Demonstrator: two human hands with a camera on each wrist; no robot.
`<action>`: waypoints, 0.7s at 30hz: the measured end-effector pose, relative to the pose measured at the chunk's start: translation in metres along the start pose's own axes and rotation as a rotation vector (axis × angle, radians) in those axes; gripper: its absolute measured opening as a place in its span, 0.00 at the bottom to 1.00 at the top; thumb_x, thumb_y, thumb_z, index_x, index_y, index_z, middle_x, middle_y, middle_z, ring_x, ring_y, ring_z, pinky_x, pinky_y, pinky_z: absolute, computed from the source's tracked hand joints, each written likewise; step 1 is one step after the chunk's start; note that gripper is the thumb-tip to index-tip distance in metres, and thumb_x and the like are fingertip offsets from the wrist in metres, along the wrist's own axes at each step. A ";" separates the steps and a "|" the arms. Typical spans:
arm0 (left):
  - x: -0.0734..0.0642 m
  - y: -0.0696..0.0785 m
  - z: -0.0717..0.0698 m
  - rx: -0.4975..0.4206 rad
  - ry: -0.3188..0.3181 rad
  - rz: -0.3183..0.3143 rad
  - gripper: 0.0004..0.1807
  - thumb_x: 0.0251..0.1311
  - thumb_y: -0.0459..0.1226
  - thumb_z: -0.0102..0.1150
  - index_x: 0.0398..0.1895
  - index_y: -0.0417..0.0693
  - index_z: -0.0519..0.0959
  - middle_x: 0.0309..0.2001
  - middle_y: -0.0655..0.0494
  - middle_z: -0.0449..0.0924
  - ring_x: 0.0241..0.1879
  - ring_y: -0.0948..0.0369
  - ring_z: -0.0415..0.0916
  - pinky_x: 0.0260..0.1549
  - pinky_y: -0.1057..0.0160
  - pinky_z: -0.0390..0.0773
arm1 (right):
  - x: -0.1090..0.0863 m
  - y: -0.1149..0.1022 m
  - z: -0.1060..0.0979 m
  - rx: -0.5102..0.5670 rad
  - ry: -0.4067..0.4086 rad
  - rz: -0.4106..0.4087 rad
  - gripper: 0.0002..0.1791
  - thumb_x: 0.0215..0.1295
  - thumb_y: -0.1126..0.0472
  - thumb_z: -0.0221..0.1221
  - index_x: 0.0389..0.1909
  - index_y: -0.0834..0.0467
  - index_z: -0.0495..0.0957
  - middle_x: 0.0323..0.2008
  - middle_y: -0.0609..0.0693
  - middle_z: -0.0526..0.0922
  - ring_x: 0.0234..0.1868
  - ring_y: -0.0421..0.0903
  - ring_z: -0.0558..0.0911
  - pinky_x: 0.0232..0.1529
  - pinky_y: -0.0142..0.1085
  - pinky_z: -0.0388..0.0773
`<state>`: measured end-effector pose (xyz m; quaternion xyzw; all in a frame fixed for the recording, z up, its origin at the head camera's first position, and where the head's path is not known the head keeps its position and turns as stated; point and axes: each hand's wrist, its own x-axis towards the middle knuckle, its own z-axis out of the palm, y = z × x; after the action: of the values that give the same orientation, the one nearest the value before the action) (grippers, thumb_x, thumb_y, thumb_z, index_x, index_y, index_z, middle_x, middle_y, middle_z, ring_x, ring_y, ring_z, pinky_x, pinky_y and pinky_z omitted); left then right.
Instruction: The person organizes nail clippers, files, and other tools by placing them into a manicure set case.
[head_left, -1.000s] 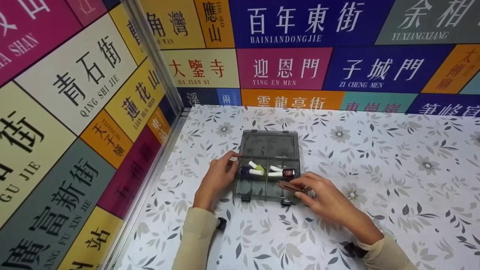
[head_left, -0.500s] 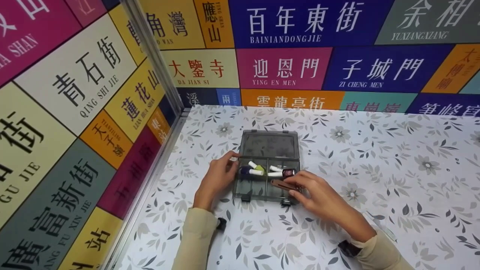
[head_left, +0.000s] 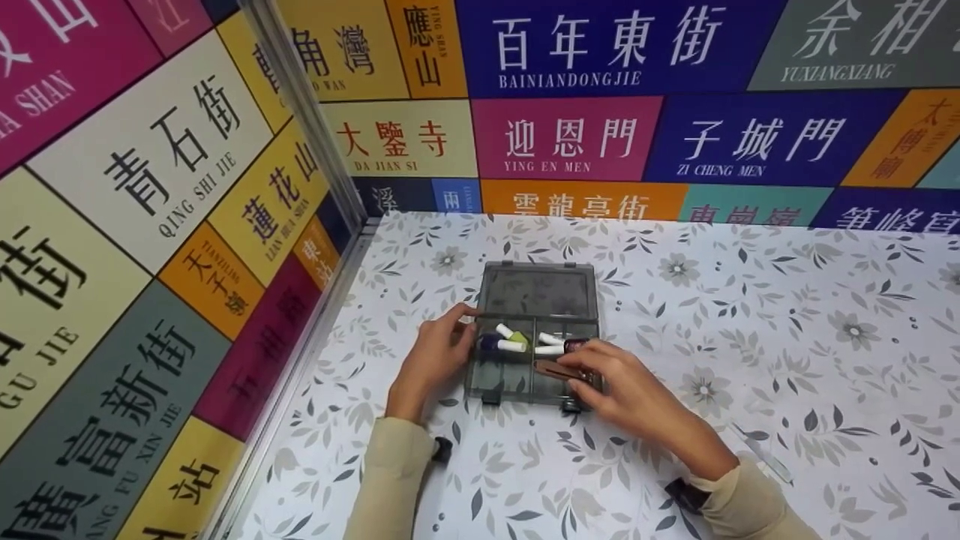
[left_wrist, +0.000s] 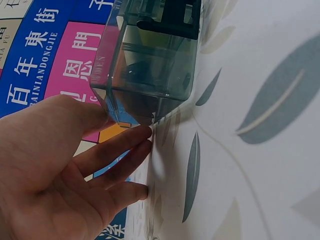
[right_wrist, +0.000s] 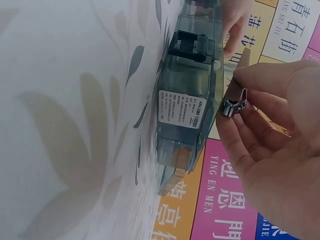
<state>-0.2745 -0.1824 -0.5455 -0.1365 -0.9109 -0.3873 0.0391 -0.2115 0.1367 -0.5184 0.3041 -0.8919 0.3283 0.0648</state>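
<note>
A translucent grey divided box [head_left: 499,379] stands on the table with its lid [head_left: 536,291] folded back. My left hand [head_left: 435,352] touches its left side, fingers loosely extended along the wall and table in the left wrist view. Between thumb and fingers, my right hand [head_left: 634,390] pinches a brown nail clipper [head_left: 553,368] over the front right compartment; its silver end [right_wrist: 233,107] shows in the right wrist view. White-capped nail polish bottles lie in the back compartments: dark blue [head_left: 490,342] and yellow-green [head_left: 518,337] at left, dark red [head_left: 574,345] at right, partly behind my fingers.
The table has a white leaf-and-flower cloth [head_left: 750,315]. A thin clear strip [head_left: 763,454] lies beside the right sleeve. Colourful sign-patterned walls [head_left: 566,139] rise at the back and left. Black latches [head_left: 491,397] stick out from the box's front.
My right hand has moved left with the nail clipper, from the box's right side to over the front right compartment. The left hand stays in place against the box.
</note>
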 end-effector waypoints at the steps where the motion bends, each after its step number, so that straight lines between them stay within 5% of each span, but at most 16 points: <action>1: 0.000 0.000 0.000 0.002 0.003 0.000 0.14 0.82 0.38 0.56 0.64 0.55 0.83 0.46 0.48 0.93 0.47 0.57 0.91 0.51 0.50 0.86 | 0.001 -0.001 0.000 0.002 -0.002 0.001 0.18 0.69 0.63 0.72 0.59 0.53 0.88 0.55 0.48 0.87 0.54 0.48 0.87 0.57 0.49 0.85; 9: -0.001 0.000 -0.001 0.000 -0.006 -0.010 0.14 0.82 0.39 0.56 0.65 0.54 0.82 0.49 0.47 0.93 0.50 0.55 0.91 0.53 0.49 0.86 | 0.008 -0.006 0.006 0.019 -0.008 -0.014 0.16 0.68 0.62 0.73 0.56 0.53 0.89 0.47 0.43 0.87 0.46 0.41 0.85 0.51 0.43 0.85; 21: 0.000 0.000 0.000 0.006 -0.016 -0.021 0.15 0.83 0.40 0.55 0.66 0.54 0.82 0.51 0.46 0.93 0.52 0.55 0.91 0.52 0.50 0.88 | 0.016 -0.014 0.017 0.052 -0.039 -0.012 0.15 0.70 0.62 0.73 0.56 0.53 0.89 0.47 0.44 0.87 0.46 0.41 0.86 0.49 0.42 0.86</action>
<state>-0.2749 -0.1827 -0.5455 -0.1299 -0.9138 -0.3838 0.0282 -0.2151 0.1101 -0.5188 0.3171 -0.8824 0.3451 0.0414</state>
